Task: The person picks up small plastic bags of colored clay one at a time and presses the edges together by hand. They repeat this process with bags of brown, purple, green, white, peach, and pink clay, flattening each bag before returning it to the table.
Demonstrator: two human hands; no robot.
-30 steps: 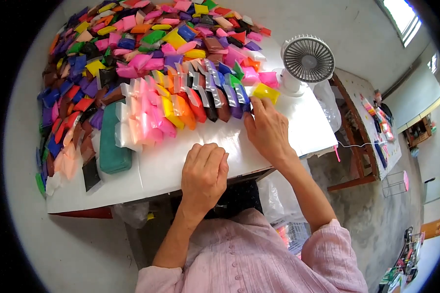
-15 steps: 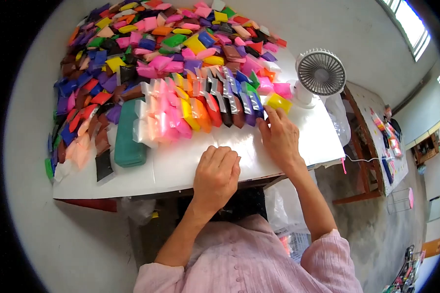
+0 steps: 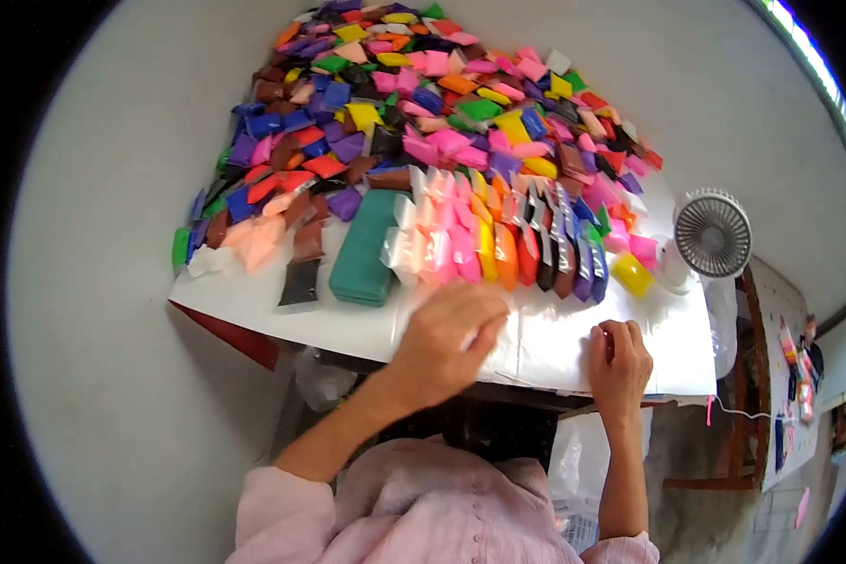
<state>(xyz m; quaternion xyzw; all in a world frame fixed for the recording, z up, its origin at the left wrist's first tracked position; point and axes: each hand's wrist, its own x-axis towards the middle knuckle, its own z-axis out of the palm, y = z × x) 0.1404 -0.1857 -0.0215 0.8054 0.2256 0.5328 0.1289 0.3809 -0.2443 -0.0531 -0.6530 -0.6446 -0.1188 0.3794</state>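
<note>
Rows of small colored packets, pale and pink at left through yellow, orange, red, black and brown to purple, stand in front of a large mixed pile. My left hand is over the front of the table below the pink packets, its fingers curled and partly blurred; what they hold, if anything, is hidden. My right hand rests near the front edge at the right, fingers curled, contents hidden. A yellow packet lies flat beyond it. The teal block stands left of the rows.
The mixed pile of packets spreads along the wall. A white fan stands at the table's right end. A black packet lies near the front left of the white table. A side table is at far right.
The view has turned left, shifting the scene rightward. My right hand has drawn back from beside the yellow packet toward the front edge. My left hand has moved closer to the pale and pink packets.
</note>
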